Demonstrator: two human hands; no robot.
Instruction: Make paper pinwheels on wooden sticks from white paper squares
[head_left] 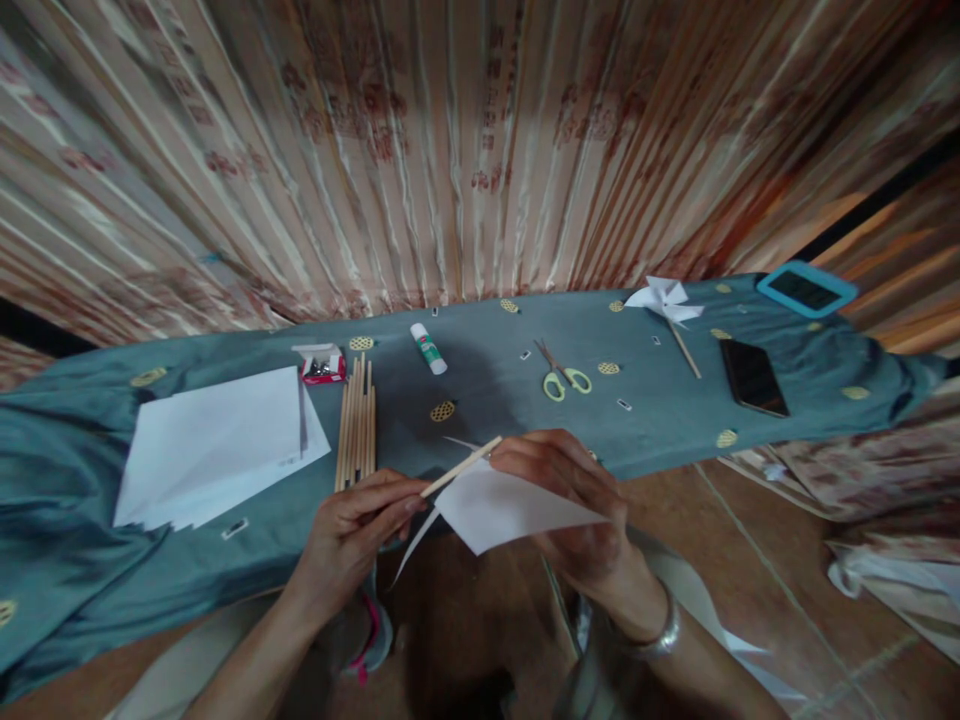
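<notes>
Both hands meet just below the teal cloth's near edge, our left hand pinching a wooden stick near its lower end while our right hand grips the folded white paper, steadying it against the stick's tip.

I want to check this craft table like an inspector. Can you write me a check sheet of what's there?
Surface: long table under a teal cloth with gold spots.
Job's things: thin wooden stick pinched in the left hand; folded white paper held by the right hand.
Clutter: paper stack, bundle of sticks, glue stick, scissors, small red box, finished pinwheel, phone, blue-framed device.
Hands: both closed on their things.
Cables: nothing seen.
Surroundings: striped curtain behind; tiled floor below.
</notes>
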